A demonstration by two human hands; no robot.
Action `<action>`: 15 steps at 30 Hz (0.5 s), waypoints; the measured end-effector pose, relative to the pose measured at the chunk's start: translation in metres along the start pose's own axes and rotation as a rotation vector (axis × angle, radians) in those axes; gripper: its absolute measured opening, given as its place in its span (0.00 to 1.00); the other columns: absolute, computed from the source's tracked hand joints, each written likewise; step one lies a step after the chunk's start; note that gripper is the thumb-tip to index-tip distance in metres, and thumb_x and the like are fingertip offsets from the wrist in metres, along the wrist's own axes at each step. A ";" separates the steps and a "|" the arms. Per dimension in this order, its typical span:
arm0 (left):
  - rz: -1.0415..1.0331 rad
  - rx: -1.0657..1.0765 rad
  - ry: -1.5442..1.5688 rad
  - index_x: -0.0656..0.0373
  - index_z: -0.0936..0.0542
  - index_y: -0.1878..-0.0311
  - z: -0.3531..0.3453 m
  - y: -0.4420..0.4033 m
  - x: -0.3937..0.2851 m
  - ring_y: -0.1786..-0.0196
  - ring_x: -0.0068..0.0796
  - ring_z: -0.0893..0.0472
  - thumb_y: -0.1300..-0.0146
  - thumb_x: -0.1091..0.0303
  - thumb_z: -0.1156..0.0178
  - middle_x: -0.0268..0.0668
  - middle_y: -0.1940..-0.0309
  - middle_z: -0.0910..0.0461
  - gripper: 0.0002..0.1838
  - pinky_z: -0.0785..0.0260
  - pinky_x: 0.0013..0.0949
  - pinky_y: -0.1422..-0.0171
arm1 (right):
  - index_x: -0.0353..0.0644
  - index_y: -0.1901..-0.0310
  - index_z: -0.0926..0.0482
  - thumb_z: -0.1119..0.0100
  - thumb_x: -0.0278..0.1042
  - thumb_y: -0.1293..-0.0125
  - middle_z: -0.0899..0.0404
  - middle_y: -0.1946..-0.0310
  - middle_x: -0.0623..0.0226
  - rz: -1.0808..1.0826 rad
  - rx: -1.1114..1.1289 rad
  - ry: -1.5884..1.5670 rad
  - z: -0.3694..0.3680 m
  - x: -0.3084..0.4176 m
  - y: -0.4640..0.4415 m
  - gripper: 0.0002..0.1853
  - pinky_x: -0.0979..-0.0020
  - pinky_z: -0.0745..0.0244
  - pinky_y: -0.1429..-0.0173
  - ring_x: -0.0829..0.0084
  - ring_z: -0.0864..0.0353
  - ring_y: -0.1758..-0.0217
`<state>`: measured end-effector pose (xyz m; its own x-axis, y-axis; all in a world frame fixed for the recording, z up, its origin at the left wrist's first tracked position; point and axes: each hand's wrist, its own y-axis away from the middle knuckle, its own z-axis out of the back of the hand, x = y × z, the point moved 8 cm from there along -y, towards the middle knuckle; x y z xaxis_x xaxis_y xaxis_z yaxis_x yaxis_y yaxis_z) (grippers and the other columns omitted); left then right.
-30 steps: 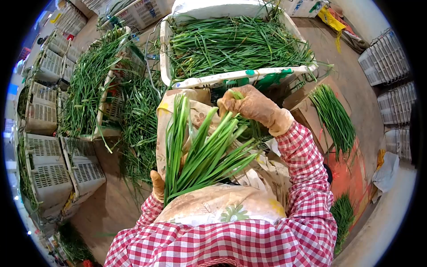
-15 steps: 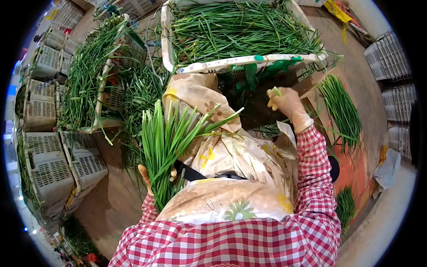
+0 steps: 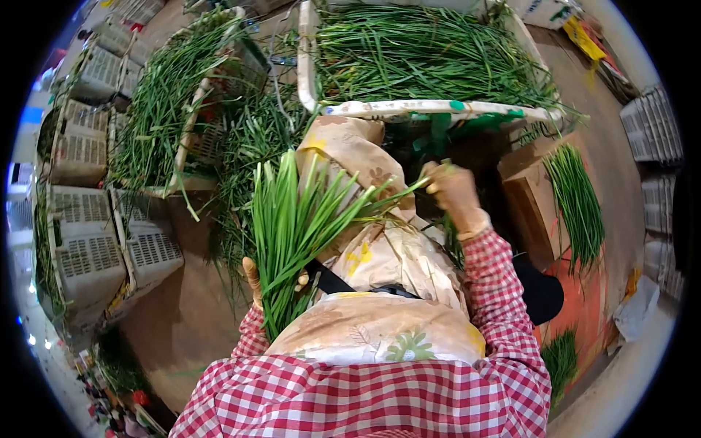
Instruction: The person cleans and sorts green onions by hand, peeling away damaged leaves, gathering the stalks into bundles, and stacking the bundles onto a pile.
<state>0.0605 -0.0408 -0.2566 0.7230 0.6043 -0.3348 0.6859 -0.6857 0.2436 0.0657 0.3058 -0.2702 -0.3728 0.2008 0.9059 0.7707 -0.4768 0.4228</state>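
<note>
My left hand (image 3: pixel 253 279) is wrapped round the lower part of a thick bunch of garlic chives (image 3: pixel 296 241), held up at the left of my lap. Their pale cut ends fan upward and to the right; most of the hand is hidden behind the leaves. At the right of the bunch, my right hand (image 3: pixel 456 196) is slightly blurred, its fingers closed on the pale end of a stalk that slants out of the bunch. A stained, flower-patterned apron (image 3: pixel 387 263) covers my lap beneath both hands.
In front stands a large white crate (image 3: pixel 438 108) heaped with chives. Another full crate (image 3: pixel 186 142) is at the left, with loose leaves beside it. A tied bundle (image 3: pixel 575 204) lies on a cardboard box (image 3: pixel 529 197) at right. Grey crates (image 3: pixel 87 248) stack up at far left.
My right hand has come back down and left to the bunch and now grips a stalk end; before, it was apart with a small pale piece. The view has shifted slightly.
</note>
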 end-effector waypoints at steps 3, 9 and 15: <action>0.024 0.016 -0.048 0.58 0.36 0.34 -0.003 -0.003 -0.001 0.65 0.41 0.20 0.48 0.26 0.49 0.49 0.48 0.24 0.49 0.26 0.33 0.67 | 0.44 0.64 0.17 0.53 0.41 0.28 0.26 0.80 0.78 0.465 -0.248 0.138 0.081 0.063 -0.005 0.16 0.79 0.43 0.78 0.86 0.36 0.82; 0.042 0.051 -0.014 0.55 0.41 0.30 -0.049 -0.019 0.002 0.42 0.49 0.25 0.39 0.48 0.41 0.48 0.35 0.35 0.38 0.25 0.50 0.46 | 0.43 0.54 0.24 0.58 0.42 0.26 0.24 0.68 0.68 0.918 -0.636 0.448 0.155 0.169 0.056 0.15 0.79 0.26 0.72 0.78 0.27 0.75; -0.142 -0.061 -0.900 0.58 0.43 0.30 -0.045 -0.044 -0.007 0.41 0.29 0.30 0.40 0.69 0.40 0.38 0.38 0.33 0.36 0.35 0.34 0.38 | 0.43 0.57 0.24 0.53 0.42 0.28 0.26 0.72 0.67 0.825 -0.324 -0.175 0.129 0.173 0.069 0.13 0.80 0.32 0.77 0.82 0.32 0.80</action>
<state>0.0292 0.0032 -0.2237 0.3115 0.1196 -0.9427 0.7853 -0.5910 0.1845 0.1207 0.4182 -0.0814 0.3381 -0.1970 0.9203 0.5652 -0.7394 -0.3659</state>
